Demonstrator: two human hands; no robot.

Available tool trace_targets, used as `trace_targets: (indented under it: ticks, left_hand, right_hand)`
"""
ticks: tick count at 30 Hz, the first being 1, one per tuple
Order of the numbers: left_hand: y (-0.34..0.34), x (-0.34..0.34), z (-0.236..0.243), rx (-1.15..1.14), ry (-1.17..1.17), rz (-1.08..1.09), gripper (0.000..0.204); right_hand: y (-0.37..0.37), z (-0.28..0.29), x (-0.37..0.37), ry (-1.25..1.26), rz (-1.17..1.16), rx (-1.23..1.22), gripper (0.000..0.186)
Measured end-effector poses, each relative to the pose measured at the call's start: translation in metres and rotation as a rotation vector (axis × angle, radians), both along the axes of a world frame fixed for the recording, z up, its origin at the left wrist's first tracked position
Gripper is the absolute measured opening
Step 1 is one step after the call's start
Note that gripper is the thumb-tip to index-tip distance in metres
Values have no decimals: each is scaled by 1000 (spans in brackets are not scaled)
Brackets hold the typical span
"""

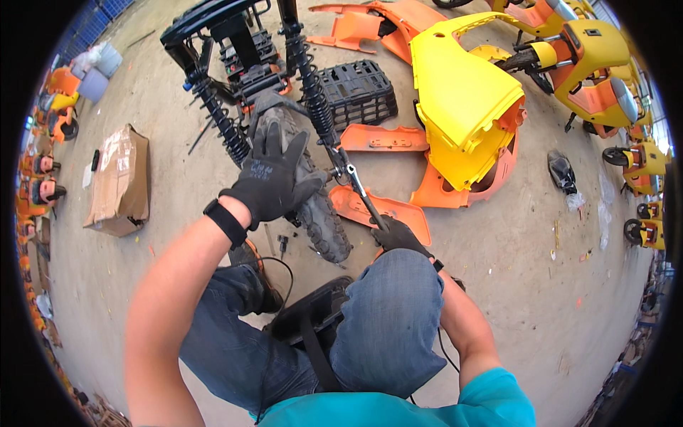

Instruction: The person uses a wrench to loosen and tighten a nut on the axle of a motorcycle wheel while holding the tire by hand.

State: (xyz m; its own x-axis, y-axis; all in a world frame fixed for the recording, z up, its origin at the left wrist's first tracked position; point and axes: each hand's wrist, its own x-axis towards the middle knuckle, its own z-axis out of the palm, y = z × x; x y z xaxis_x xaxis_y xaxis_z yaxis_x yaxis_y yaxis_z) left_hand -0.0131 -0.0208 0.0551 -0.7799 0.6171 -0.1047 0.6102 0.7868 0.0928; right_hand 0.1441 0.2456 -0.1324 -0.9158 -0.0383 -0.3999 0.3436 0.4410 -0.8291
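My left hand point(269, 178), in a black glove, lies with fingers spread on the knobby black tire point(324, 224) of a scooter's wheel. Black coil-spring shocks point(315, 92) stand on both sides of that wheel, under a dark frame point(213, 21). In my gloved right hand point(400, 237) is the handle of a metal ratchet wrench point(364, 193). The wrench's head meets the lower end of the right shock, by the wheel axle. How it sits on the fastener there is too small to tell.
Orange body panels point(384, 139) and a large yellow panel point(462, 92) lie to the right, beside a black plastic crate point(359, 89). A cardboard box point(121, 181) stands on the left. Yellow scooters point(594, 75) line the far right. A small black part point(283, 242) lies near my foot.
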Motion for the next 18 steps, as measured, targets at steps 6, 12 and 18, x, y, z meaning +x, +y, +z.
trace_targets:
  ticks: [6,12,18]
  left_hand:
    - [-3,0,-1,23,53,-48,84]
    - [-6,-1,-3,40,52,-42,83]
    - [2,-2,4,-25,-14,-35,82]
  right_hand:
    - [2,9,-2,49,132,98,44]
    - [7,24,7,74,75,35,36]
    - [27,30,19,130,161,-42,56]
